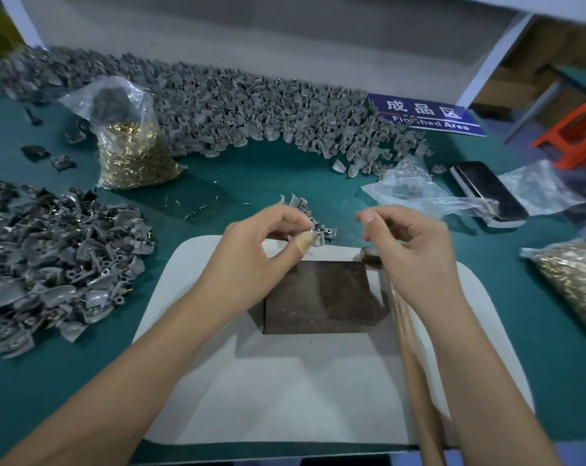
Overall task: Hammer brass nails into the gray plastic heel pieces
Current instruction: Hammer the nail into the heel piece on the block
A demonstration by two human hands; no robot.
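Now, from the head camera, our left hand point(268, 250) pinches a gray heel piece point(318, 237) between thumb and a bandaged forefinger, with what looks like a brass nail point(316, 234) set at its tip, just past the far edge of the dark metal block point(321, 297). A few more loose pieces lie touching it on the far side of that pinch. Our right hand point(409, 250) hangs just beside the pinch, fingers curled, thumb and forefinger drawn close; whether it holds a nail we cannot tell. The hammer point(409, 338) lies under that wrist, its head resting on the block's right edge and its handle running back toward us over the white pad point(284, 398).

We judge the heel piece light, stiff and a little slick, so it is best held by its flat sides, low and clear of the nail head, and seated on the block before any blow. The nail is tiny and will tip easily.

Left of our grip lies a heap of pieces already nailed point(56, 264); beyond it, a bag of brass nails point(133, 156) and a long bank of gray pieces point(234, 109).
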